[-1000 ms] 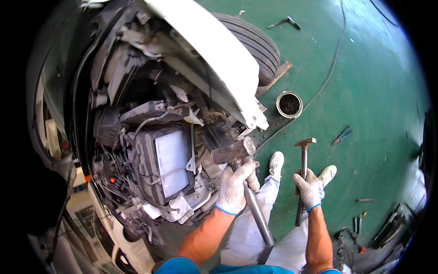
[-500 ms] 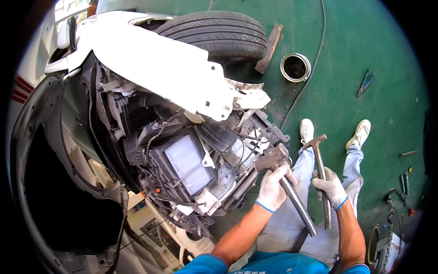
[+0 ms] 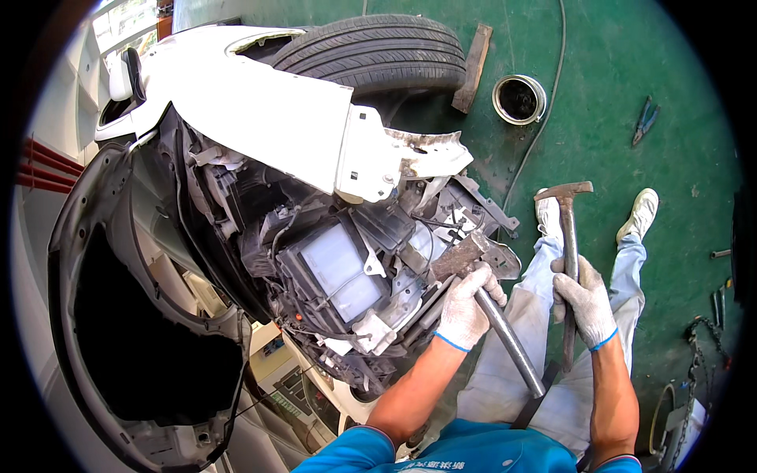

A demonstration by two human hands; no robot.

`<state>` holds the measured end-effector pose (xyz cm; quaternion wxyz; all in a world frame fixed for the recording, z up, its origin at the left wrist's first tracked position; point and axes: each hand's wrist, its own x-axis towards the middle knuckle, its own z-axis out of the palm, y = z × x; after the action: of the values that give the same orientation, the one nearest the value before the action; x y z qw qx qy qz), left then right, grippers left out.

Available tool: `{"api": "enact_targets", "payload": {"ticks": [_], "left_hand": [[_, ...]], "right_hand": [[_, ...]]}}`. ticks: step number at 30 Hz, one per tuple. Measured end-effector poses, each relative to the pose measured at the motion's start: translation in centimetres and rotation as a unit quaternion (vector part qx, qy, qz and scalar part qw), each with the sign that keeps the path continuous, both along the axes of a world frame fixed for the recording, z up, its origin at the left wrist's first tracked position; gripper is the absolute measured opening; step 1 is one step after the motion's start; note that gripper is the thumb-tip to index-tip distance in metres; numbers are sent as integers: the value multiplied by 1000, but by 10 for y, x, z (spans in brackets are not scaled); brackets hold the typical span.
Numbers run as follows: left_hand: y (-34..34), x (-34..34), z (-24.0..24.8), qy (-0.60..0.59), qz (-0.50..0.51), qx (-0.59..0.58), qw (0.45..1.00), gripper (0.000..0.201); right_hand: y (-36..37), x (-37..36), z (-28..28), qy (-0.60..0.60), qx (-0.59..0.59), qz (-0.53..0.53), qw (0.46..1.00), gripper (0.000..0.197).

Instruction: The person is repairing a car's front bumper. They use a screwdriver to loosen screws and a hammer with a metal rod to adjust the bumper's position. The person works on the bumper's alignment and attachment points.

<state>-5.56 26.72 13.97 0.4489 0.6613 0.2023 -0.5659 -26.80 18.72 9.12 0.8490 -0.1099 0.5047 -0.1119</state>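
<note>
My left hand (image 3: pixel 464 309), in a white glove with a blue cuff, is closed round a sledgehammer (image 3: pixel 514 356) just below its head. The heavy rusty head lies over the front edge of a car's exposed engine bay (image 3: pixel 398 303); contact cannot be judged. In my gloved right hand (image 3: pixel 587 303) is a slimmer hammer (image 3: pixel 568 225), gripped mid-handle with its narrow head up, above my legs. Left of the hands is a pale panel in a black frame (image 3: pixel 339 272). A bent white metal end (image 3: pixel 434 154) sticks out from the white fender (image 3: pixel 260 118).
The raised hood (image 3: pixel 67 260) stands at the left. Behind the fender are a tyre (image 3: pixel 378 55) and a wooden block (image 3: pixel 473 71). An open can (image 3: pixel 519 100), a cable (image 3: pixel 544 110) and pliers (image 3: pixel 645 122) lie on the green floor. A chain (image 3: pixel 694 347) is at the right.
The slimmer hammer has risen, its head now turned more sideways. The sledgehammer head has shifted slightly left and down. The whole view has also moved a little.
</note>
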Motion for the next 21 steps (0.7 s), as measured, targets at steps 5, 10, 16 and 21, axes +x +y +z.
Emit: {"api": "enact_targets", "payload": {"ticks": [5, 10, 16, 21], "left_hand": [[4, -13, -13, 30, 34, 7, 999, 12], [5, -26, -16, 34, 6, 31, 999, 14], [8, -26, -16, 84, -91, 120, 985, 25], [14, -37, -14, 89, -120, 109, 983, 27]], "right_hand": [[7, -15, -11, 12, 37, 48, 998, 32], [19, -21, -15, 56, 34, 110, 992, 40], [13, -10, -10, 78, -15, 161, 984, 53], [33, 0, -17, 108, -200, 84, 970, 61]]}}
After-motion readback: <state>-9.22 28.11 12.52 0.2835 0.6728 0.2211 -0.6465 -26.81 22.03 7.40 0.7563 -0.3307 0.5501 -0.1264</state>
